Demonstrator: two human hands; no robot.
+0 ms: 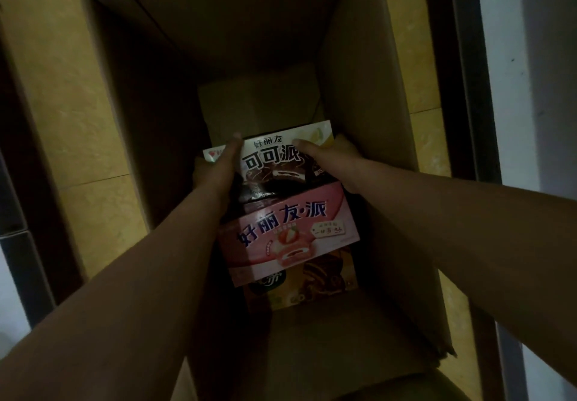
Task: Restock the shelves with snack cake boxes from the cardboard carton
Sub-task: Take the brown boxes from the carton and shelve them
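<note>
Head view, single entry.

Item 1: tall brown corrugated cardboard carton, flaps open, standing on yellow floor tiles. We take it as the landmark.

Item 2: dark brown cocoa-pie box with white lettering, lying flat inside the carton, midway between its left and right walls.

Item 3: pink strawberry-pie box, flat, overlapping the near end of the cocoa box inside the carton.

Item 4: yellow-and-brown cake box, underneath the pink one, nearer the carton's front wall.

Item 5: pale yellow box, mostly covered, towards the carton's back wall.

Item 6: left hand, thumb on the cocoa box's top face. The fingers go down its left side, so it is grasping the box.

Item 7: right hand, doing the same on the right edge. Its fingertips are hidden.

Handling note: we judge the step to be lifting boxes out of the carton. The pink box rides loose on top, so we would keep the stack level and raise it straight up, clear of the carton's walls. We would squeeze evenly from both sides so nothing slides towards the carton's front. The light is dim, so how many boxes the hands span cannot be told.
</note>
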